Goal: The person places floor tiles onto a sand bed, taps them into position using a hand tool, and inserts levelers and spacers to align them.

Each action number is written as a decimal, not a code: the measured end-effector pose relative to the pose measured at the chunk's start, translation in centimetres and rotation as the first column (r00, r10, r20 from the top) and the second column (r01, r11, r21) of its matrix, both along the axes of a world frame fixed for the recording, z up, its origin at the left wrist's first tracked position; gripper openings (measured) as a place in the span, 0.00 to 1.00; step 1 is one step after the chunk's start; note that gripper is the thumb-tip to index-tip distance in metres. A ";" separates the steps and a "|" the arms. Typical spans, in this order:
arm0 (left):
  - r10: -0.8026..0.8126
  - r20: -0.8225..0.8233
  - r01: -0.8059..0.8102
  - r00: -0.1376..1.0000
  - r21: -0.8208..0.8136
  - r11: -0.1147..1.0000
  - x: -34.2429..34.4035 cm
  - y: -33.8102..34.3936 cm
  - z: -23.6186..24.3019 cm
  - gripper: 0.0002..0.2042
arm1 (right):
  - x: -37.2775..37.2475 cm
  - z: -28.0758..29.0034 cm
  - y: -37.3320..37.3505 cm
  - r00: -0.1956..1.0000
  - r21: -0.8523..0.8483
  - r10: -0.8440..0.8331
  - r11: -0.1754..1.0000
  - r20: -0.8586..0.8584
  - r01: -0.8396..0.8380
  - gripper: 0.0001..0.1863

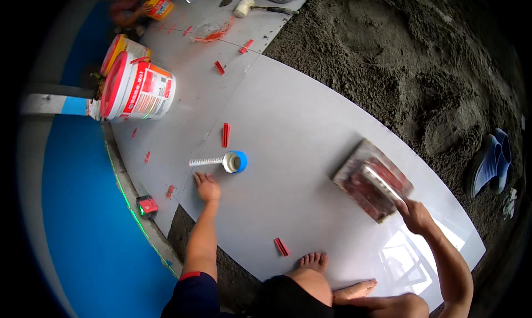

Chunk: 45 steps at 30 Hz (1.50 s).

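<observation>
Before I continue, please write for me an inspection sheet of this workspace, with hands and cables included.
Surface: pale grey tiles, dark bedding beyond their edge
Job's things: flat tool, held; blue-ringed cup on the tiles
Clutter: red wedges scattered on the tiles; mallet, top; buckets, left
Hands: left hand open, at the tiles near the cup; right hand grips the flat tool's handle
Cables: nothing seen
Surroundings: another person, upper left; blue shoes, far right

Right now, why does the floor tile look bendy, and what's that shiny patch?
In the head view, the fisheye lens bows the large grey tile's edges; white glare, probably reflected light, shines below the right hand; a soft shadow edges the handled block.
</observation>
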<state>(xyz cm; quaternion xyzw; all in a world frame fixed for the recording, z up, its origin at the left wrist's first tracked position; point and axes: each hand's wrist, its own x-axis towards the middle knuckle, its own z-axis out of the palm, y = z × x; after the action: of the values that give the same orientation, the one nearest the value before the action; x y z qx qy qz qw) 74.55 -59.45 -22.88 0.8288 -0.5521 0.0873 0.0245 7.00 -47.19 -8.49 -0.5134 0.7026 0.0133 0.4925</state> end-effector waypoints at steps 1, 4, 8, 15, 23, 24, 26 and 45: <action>0.011 -0.071 -0.008 0.997 0.046 0.999 -2.9 1.3 0.1 0.26 | -1.9 -0.1 2.7 0.999 0.022 -0.035 0.999 -0.025 0.036 0.29; -0.021 -0.330 0.090 0.944 0.197 0.976 -10.1 6.0 3.6 0.29 | -6.0 -1.1 10.1 0.988 -0.005 -0.150 0.989 -0.046 0.149 0.29; 0.102 -0.460 0.127 0.882 0.441 0.888 -20.5 16.4 9.4 0.35 | -6.9 -0.7 15.6 0.936 0.062 -0.350 0.936 0.042 0.347 0.31; 0.022 -0.592 0.170 0.806 0.268 0.948 -18.4 23.4 1.3 0.27 | -4.6 -3.9 18.6 0.860 0.037 -0.505 0.863 0.066 0.504 0.31; -0.004 -0.170 0.046 0.985 0.245 0.968 -9.8 9.6 12.2 0.23 | -3.4 -3.3 18.0 0.839 0.009 -0.525 0.848 0.141 0.529 0.31; 0.000 -0.186 0.047 0.982 0.247 0.968 -9.1 7.6 12.4 0.23 | -3.6 -3.4 18.2 0.846 -0.019 -0.518 0.851 0.131 0.524 0.31; -0.062 -0.224 0.100 0.973 0.163 0.982 -8.1 4.1 12.2 0.24 | -3.3 -2.5 17.7 0.824 0.023 -0.550 0.833 0.135 0.552 0.30; -0.436 -0.824 0.753 0.363 -0.017 0.658 -6.2 -7.0 10.8 0.31 | -0.4 -3.6 19.2 0.736 -0.054 -0.604 0.783 -0.307 0.620 0.29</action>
<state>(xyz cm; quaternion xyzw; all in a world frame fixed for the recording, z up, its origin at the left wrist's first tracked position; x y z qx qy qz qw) 68.35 -66.43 -12.04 0.5045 -0.7559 -0.3951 0.1338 6.64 -27.96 -12.13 -0.2323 0.8992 -0.0512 0.3671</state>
